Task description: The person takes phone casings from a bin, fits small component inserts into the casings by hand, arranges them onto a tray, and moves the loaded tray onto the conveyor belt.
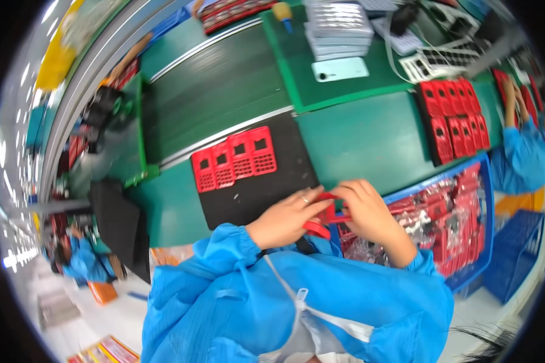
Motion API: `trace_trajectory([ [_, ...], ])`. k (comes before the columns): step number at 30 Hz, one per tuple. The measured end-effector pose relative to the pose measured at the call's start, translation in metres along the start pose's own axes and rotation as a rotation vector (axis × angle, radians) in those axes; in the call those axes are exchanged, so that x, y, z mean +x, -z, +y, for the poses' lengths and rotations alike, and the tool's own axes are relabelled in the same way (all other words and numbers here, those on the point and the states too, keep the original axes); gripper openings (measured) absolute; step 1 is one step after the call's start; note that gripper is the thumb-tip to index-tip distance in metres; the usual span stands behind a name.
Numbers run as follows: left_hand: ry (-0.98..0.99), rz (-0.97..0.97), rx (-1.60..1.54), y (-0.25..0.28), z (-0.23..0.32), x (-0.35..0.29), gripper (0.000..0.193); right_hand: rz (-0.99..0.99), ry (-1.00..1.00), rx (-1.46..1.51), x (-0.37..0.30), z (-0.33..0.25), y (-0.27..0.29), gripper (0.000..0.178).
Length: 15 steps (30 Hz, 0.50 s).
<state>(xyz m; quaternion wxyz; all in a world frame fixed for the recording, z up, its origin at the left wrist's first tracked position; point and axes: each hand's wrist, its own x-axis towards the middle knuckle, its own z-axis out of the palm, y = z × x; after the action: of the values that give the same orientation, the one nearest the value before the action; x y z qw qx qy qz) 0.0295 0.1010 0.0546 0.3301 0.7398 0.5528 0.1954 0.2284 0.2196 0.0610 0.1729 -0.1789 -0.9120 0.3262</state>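
Note:
Just past the near edge of the bench, my left hand [286,220] and my right hand [367,212] come together around red plastic phone housing pieces [317,229]. The left fingers press on the red plastic from one side, and the right fingers pinch it from the other. Motion blur and my fingers hide part of the pieces. A ring shows on my left hand. Ahead and to the left, several red phone front covers [242,164] with screen windows and keypad holes lie in a row on a black mat [297,145].
Beside my right arm stands a blue crate [489,206] of bagged red parts [445,212]. Behind it is a black tray of red covers [448,124]. Farther back lie a pale phone [342,70] and stacked white trays [339,36]. A co-worker's blue sleeve [524,151] is at right; a conveyor [218,85] runs ahead.

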Motion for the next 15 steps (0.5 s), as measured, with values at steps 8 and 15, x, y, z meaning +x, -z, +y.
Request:
trace_trajectory([
  [8,0.037,-0.111,-0.512,-0.024,0.003,-0.036,0.050,0.196,-0.750,0.997,-0.077,-0.021,-0.022,0.078],
  [15,0.091,-0.209,-0.334,-0.031,0.002,-0.056,0.028,0.251,-1.009,0.660,-0.137,-0.055,-0.072,0.049],
])
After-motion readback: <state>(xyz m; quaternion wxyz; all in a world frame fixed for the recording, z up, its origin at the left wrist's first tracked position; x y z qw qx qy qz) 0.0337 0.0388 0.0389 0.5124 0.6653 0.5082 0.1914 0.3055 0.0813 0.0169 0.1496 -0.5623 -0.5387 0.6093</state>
